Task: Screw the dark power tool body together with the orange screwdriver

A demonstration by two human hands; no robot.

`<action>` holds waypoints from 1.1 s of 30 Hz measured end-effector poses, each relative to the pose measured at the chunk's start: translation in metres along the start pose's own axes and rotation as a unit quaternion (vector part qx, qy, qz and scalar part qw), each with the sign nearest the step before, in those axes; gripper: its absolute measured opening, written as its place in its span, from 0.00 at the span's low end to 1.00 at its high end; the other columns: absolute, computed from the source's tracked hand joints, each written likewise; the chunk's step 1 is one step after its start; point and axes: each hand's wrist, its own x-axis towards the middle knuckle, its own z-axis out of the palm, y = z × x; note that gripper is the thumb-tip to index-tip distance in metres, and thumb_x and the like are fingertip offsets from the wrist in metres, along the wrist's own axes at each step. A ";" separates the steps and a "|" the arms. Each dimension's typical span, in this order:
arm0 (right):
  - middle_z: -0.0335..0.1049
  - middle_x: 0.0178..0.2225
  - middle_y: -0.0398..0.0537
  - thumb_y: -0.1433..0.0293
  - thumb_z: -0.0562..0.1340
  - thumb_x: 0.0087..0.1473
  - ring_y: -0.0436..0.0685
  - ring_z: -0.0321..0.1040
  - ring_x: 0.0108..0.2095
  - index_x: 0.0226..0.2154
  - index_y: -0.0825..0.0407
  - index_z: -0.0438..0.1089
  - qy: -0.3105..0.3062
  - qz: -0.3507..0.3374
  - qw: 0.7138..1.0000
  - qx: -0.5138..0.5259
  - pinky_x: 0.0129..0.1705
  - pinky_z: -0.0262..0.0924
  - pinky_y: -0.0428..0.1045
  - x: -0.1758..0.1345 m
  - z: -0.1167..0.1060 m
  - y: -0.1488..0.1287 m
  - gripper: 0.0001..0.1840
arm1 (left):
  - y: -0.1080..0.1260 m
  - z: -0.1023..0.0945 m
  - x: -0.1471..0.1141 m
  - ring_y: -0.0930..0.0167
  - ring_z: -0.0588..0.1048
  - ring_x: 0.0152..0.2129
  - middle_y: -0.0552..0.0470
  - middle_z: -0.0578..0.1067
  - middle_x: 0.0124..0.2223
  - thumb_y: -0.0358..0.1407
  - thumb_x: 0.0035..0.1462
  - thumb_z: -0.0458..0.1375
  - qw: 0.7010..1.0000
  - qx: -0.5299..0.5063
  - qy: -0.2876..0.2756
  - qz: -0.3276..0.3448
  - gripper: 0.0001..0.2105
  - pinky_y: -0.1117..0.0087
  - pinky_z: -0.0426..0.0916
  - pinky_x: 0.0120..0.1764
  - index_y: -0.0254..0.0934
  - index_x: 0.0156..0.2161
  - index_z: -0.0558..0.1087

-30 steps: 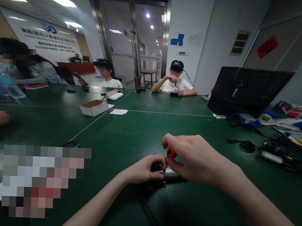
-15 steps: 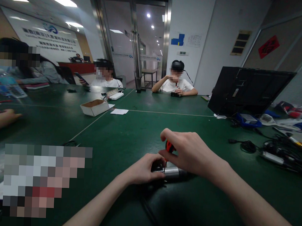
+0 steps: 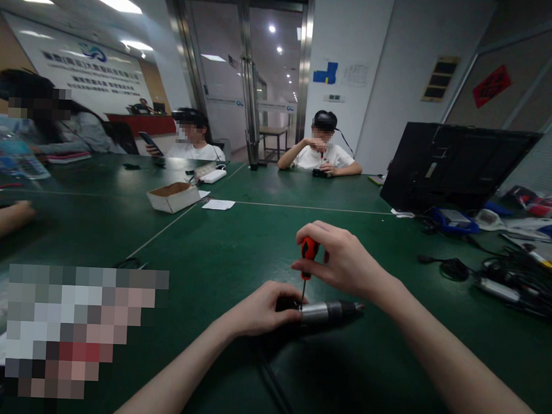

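Note:
My right hand [image 3: 338, 255] grips a red and black screwdriver [image 3: 309, 249] by its handle. The screwdriver stands upright, and its thin shaft runs down to a cylindrical tool [image 3: 314, 312] with a silver body and a black tapered end, perhaps an electric handpiece. Fingers and thumb of my left hand [image 3: 271, 307] wrap round the tool's left part, holding it low over the green table [image 3: 237, 248]. Whatever the screwdriver tip touches is too small to make out. A black cable [image 3: 275, 384] trails from below my left hand toward me.
A small open box [image 3: 173, 197] and a white paper [image 3: 218, 204] lie ahead to the left. On the right stand a black monitor [image 3: 456, 166] and tangled black cables [image 3: 506, 278] with another silver tool. Several people sit around the table; one person's hand [image 3: 10, 217] rests at left.
My right hand has risen and tipped back, so the screwdriver's shaft and the tool's black tapered end now show. My left hand keeps its place on the tool.

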 end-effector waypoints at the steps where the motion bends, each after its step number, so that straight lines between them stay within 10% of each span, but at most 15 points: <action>1: 0.63 0.37 0.43 0.62 0.64 0.52 0.49 0.60 0.31 0.39 0.49 0.65 0.019 0.008 1.000 -0.014 0.33 0.56 0.46 0.000 0.003 0.001 0.14 | -0.001 0.000 0.000 0.67 0.74 0.37 0.52 0.78 0.41 0.32 0.55 0.58 1.000 0.003 0.002 0.001 0.12 0.72 0.65 0.42 0.35 0.44 0.75; 8: 0.66 0.40 0.44 0.73 0.62 0.51 0.51 0.64 0.34 0.55 0.47 0.58 0.058 0.044 0.997 0.015 0.35 0.60 0.48 0.001 0.013 0.000 0.28 | -0.002 0.000 0.001 0.67 0.74 0.38 0.52 0.78 0.41 0.31 0.56 0.57 1.000 0.024 0.001 -0.004 0.11 0.72 0.65 0.42 0.36 0.45 0.75; 33: 0.67 0.40 0.44 0.76 0.62 0.48 0.51 0.64 0.39 0.49 0.50 0.60 0.021 0.003 0.993 0.115 0.36 0.61 0.46 0.001 0.007 0.004 0.24 | -0.002 0.001 0.001 0.67 0.72 0.35 0.55 0.75 0.38 0.38 0.43 0.69 0.999 0.046 0.005 -0.022 0.19 0.73 0.62 0.36 0.39 0.43 0.75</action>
